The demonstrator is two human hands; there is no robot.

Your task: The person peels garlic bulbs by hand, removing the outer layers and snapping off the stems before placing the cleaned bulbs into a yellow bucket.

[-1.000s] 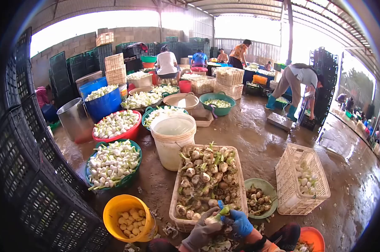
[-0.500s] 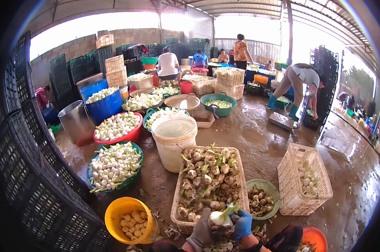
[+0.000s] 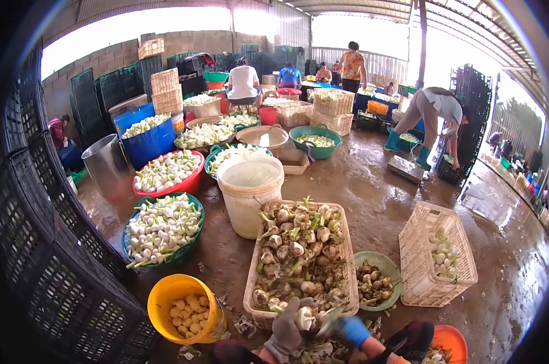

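My left hand [image 3: 284,332], in a grey glove, is closed around a garlic bulb [image 3: 305,318] at the near edge of the crate. Just to the right, my right hand [image 3: 354,331] in a blue glove is curled and partly smeared by motion. A blurred pale green strip [image 3: 330,320] shows at its fingers; I cannot make out what it is. Right beyond my hands stands a shallow plastic crate [image 3: 349,258] heaped with soil-stained garlic bulbs [image 3: 308,239]. Peelings [image 3: 320,352] lie beneath the hands.
A yellow bucket [image 3: 159,297] with pale round pieces stands left. A green bowl [image 3: 388,264], a pale basket [image 3: 438,285] and an orange tub [image 3: 456,337] are on the right. Ahead stand a white bucket [image 3: 250,206] and garlic-filled basins. Black crates [image 3: 62,261] line the left; a person [image 3: 435,115] bends over far right.
The garlic bulb now sits in my left hand with its long green stalk no longer standing up. My right hand has shifted slightly right and blurred. The view has tilted slightly.
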